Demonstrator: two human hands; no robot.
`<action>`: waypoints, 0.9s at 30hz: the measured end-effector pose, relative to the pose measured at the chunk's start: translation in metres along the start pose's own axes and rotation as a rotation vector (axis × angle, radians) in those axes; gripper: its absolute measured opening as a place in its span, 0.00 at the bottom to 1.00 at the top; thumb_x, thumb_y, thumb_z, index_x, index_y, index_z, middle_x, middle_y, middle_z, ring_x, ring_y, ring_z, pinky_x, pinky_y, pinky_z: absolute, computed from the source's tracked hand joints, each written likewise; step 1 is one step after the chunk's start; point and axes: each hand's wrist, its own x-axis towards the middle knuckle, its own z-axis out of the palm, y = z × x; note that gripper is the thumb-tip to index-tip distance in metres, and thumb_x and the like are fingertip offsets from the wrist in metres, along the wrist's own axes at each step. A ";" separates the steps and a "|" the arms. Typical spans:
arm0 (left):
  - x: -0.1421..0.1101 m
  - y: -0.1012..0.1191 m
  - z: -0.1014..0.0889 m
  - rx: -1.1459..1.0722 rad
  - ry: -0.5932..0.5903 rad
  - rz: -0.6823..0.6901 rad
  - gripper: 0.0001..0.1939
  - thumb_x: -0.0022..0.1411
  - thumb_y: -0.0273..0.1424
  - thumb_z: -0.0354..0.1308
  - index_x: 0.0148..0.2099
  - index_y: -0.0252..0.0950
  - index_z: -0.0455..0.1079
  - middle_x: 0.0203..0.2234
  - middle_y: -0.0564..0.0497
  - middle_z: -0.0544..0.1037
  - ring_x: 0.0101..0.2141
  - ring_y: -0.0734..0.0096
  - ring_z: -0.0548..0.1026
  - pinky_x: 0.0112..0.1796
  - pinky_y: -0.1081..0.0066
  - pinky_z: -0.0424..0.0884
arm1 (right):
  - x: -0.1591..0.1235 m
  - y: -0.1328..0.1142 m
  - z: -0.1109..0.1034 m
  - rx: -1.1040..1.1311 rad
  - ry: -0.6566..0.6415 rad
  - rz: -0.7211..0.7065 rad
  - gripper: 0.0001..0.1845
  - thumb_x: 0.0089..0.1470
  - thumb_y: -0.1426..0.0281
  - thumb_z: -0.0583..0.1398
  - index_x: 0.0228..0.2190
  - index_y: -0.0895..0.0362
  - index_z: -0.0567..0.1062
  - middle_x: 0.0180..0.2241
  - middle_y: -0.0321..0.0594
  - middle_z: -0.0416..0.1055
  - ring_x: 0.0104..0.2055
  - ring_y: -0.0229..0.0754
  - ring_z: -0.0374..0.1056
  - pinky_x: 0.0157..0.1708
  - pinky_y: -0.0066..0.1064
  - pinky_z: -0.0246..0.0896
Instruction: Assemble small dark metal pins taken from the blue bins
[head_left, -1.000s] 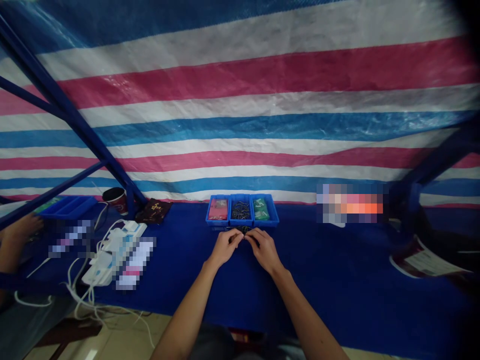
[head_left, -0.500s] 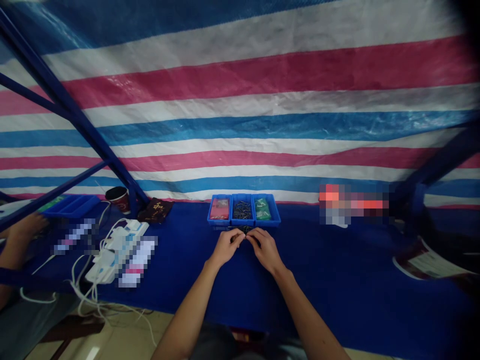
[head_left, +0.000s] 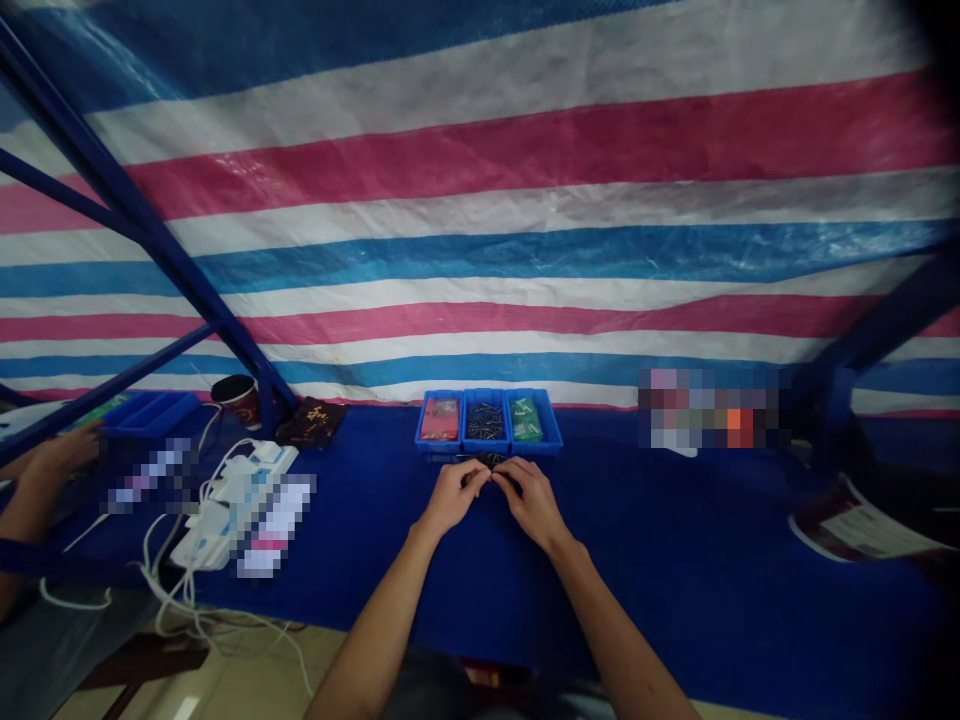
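Makeshift workbench (head_left: 360,520), walled by striped tarpaulin (head_left: 480,240), with screw-filled bins (head_left: 486,442).

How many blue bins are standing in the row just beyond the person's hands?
3, side by side: the left bin with something pink, the middle bin with dark, thin pieces, the right bin with something green.

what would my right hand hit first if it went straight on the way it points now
Most likely the left hand, whose fingertips sit just beside those of the right hand, though depth is unclear.
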 end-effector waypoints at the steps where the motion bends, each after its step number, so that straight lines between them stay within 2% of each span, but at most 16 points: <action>1: 0.000 0.000 0.000 0.002 -0.001 -0.001 0.20 0.70 0.42 0.51 0.32 0.34 0.73 0.18 0.56 0.69 0.22 0.75 0.66 0.29 0.75 0.60 | 0.000 0.000 0.000 -0.007 0.001 -0.002 0.11 0.67 0.67 0.54 0.37 0.52 0.76 0.37 0.41 0.76 0.40 0.46 0.72 0.43 0.38 0.62; 21: 0.001 -0.002 0.000 -0.015 -0.007 0.006 0.20 0.70 0.43 0.50 0.33 0.34 0.73 0.18 0.56 0.69 0.21 0.75 0.65 0.29 0.75 0.60 | 0.000 0.000 0.000 0.004 -0.019 0.007 0.11 0.67 0.67 0.54 0.37 0.52 0.77 0.36 0.40 0.75 0.39 0.46 0.71 0.43 0.39 0.61; 25: 0.001 -0.004 0.000 -0.032 0.007 0.009 0.19 0.70 0.41 0.51 0.33 0.34 0.73 0.18 0.56 0.69 0.22 0.75 0.66 0.29 0.75 0.60 | 0.007 -0.001 -0.003 0.038 0.031 0.012 0.11 0.66 0.63 0.56 0.38 0.52 0.77 0.36 0.42 0.75 0.39 0.47 0.71 0.42 0.39 0.63; 27: 0.001 -0.004 0.000 -0.053 0.022 -0.005 0.19 0.70 0.41 0.51 0.33 0.33 0.73 0.18 0.56 0.69 0.22 0.75 0.65 0.28 0.75 0.60 | 0.007 -0.013 -0.006 0.073 0.080 0.024 0.11 0.65 0.61 0.57 0.38 0.52 0.77 0.36 0.43 0.75 0.39 0.47 0.70 0.41 0.38 0.65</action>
